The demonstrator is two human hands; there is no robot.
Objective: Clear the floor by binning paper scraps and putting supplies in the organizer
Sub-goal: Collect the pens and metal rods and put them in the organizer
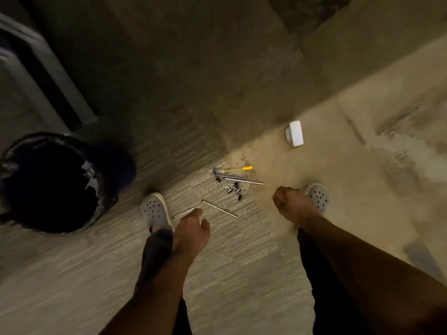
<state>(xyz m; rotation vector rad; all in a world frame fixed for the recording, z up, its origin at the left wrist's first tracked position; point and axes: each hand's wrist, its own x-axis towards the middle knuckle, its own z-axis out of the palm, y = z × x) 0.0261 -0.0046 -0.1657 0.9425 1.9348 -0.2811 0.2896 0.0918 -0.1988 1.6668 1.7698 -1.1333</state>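
Supplies on the floor ahead of my hands

Bin [50,182] with black liner stands far left of my left hand [191,234]. Both fists hang loosely curled; whether my right hand [294,205] grips anything, I cannot tell. Pens [219,208] and binder clips [233,189] lie between them, just ahead.

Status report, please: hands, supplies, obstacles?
Left hand and right hand loosely curled, apparently empty. Binder clips, pens lie on carpet between shoes. Bin at left. No obstacle.
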